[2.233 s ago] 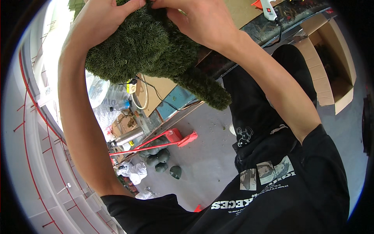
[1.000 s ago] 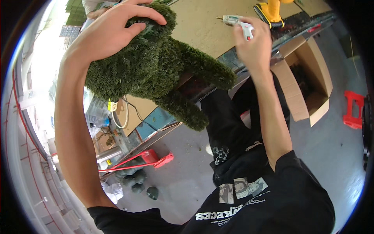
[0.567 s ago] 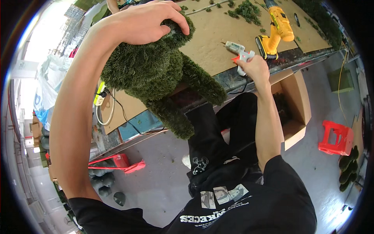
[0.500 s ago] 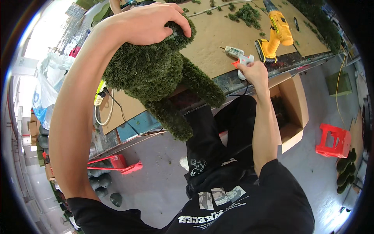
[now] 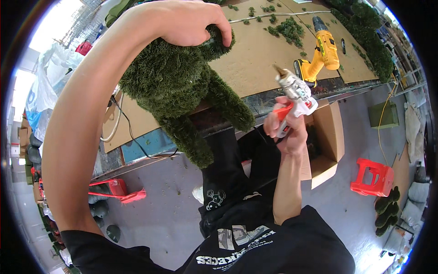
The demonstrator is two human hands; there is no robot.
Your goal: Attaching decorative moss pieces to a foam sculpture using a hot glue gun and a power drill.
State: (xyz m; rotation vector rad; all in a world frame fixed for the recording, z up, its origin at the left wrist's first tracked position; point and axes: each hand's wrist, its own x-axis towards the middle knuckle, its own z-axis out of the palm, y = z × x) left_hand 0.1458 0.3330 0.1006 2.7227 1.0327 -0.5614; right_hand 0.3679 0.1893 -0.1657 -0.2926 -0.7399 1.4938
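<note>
Here the left hand (image 5: 196, 23) had its fingers bent over a rounded end of the green grass figure (image 5: 169, 84), gripping it from above, with part of the grasp hidden from view. And the right hand (image 5: 292, 130), closed firmly around a white glue gun (image 5: 296, 93), had that tool up in the air, nozzle pointing up and slightly left! The figure itself sat at the counter (image 5: 269, 98), both shaggy legs reaching out past the front edge. Beyond the glue gun, a yellow drill (image 5: 325, 49) stood tilted near that edge, with a black pen (image 5: 343, 46) just to its right. Loose green sprigs (image 5: 292, 32) were scattered across the cardboard sheet (image 5: 246, 55) farther back. Down below, an open box (image 5: 335, 144) stood near the right forearm, a red stool (image 5: 372, 178) farther right, and a red dustpan (image 5: 118, 188) well over to the left, on the grey floor (image 5: 171, 219).
</note>
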